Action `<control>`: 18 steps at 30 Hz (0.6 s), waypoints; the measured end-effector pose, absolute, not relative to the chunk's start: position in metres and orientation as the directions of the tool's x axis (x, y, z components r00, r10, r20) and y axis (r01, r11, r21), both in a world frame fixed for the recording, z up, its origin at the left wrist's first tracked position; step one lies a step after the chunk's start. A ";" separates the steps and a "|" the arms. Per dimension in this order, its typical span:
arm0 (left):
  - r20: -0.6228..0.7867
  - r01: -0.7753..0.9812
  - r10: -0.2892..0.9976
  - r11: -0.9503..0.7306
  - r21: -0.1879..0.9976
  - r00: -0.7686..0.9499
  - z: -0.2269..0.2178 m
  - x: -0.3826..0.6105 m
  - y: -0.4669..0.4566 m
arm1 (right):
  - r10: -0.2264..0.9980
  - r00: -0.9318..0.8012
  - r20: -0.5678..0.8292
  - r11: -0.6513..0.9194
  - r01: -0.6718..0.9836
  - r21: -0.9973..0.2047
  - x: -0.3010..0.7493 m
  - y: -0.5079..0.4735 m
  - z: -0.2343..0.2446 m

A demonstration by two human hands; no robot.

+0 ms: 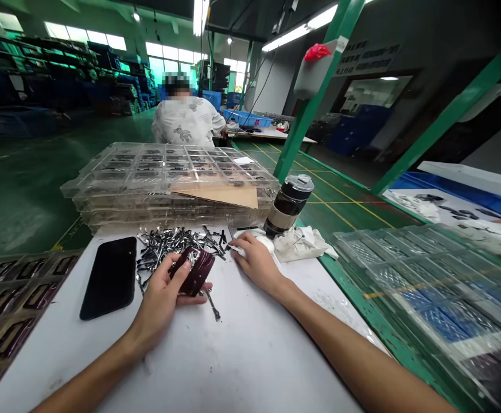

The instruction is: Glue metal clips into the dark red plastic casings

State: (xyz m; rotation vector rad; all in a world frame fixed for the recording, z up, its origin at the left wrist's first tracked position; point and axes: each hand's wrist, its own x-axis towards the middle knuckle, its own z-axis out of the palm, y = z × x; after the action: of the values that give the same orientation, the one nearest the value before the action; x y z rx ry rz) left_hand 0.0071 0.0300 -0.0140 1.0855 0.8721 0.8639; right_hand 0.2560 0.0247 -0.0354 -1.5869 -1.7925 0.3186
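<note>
My left hand (168,284) is wrapped round a glossy dark maroon plastic part (199,271), holding it tilted above the white tabletop (233,355). Just below its fingers lies a single slim metal piece (213,305). Behind the hand spreads a heap of shiny metal pieces (168,245). My right hand (255,259) rests on the table at the heap's right end, fingertips bent together beside a few small black pieces (223,236). What those fingertips pinch, if anything, is too small to make out. Crumpled white cloth (302,244) lies just beyond this hand.
A black phone (109,278) lies at the left. Stacked clear compartment trays (168,212) with a cardboard piece (220,194) stand at the back, beside a dark bottle (288,206). Trays of maroon parts (13,310) flank the left, clear trays (431,287) the right. A person (187,117) sits ahead.
</note>
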 end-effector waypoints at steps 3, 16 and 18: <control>-0.213 -0.148 0.860 0.312 0.938 0.464 -0.012 0.003 0.021 | 0.941 -0.007 0.337 0.185 0.848 -0.497 0.249 0.027 -0.042; -0.196 0.047 0.787 0.208 0.977 0.585 -0.016 -0.002 0.015 | 0.906 -0.073 0.416 0.246 0.892 -0.379 0.254 0.017 -0.035; -0.193 0.040 0.780 0.211 0.977 0.596 -0.015 -0.001 0.014 | 0.881 -0.039 0.472 0.268 0.863 -0.429 0.256 0.012 -0.032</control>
State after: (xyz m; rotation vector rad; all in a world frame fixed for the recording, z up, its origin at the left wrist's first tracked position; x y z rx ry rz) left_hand -0.0014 0.0140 -0.0146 1.2700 0.8071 0.6001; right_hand 0.2559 0.0125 -0.0315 -1.5750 -1.8764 0.0344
